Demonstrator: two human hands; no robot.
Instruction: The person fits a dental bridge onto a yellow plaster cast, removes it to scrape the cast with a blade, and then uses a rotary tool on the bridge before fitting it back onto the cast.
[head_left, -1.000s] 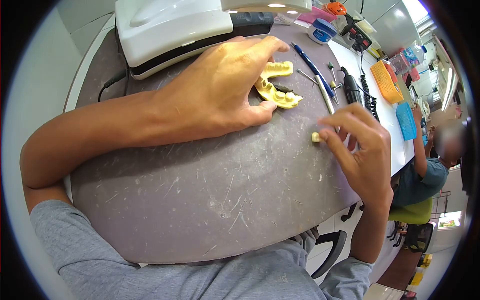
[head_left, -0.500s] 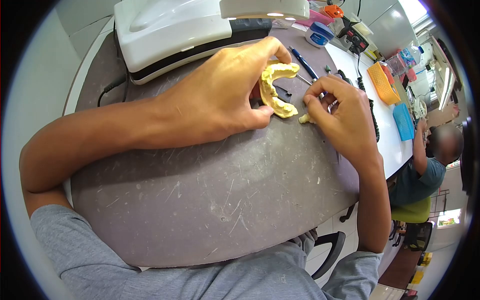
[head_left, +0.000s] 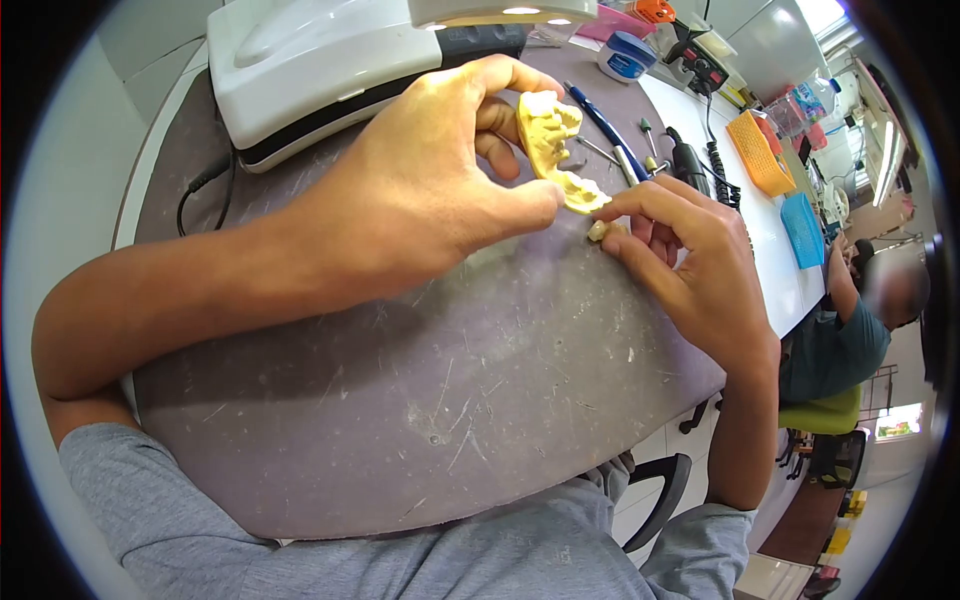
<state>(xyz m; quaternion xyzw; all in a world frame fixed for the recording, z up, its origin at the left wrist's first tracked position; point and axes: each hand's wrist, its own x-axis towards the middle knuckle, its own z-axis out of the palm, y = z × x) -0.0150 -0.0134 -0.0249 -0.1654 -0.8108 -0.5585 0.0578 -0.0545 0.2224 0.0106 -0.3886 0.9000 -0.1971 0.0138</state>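
Note:
My left hand (head_left: 440,165) grips a yellow dental cast (head_left: 548,140), an arch with tooth shapes, between the thumb and the fingers. The cast is tilted above the bench, its curved side toward my palm. Close to its lower end, my right hand (head_left: 695,250) pinches a small cream-coloured piece (head_left: 598,231) that looks like dental crowns; the fingertips cover part of it. Behind the cast lie a blue pen (head_left: 597,117) and several small metal tools, among them a thin bur with a green tip (head_left: 646,127).
A white machine (head_left: 330,80) stands at the back left beneath a lamp (head_left: 500,10). A blue-lidded jar (head_left: 627,58), a black handpiece (head_left: 690,160) with a coiled cord, an orange basket (head_left: 760,153) and a blue basket (head_left: 802,230) lie to the right. Another person (head_left: 845,330) sits at far right.
My left hand has tilted the cast and shifted it slightly up and left. The small cream piece has turned in my right fingers and now shows more. The camera view has shifted slightly.

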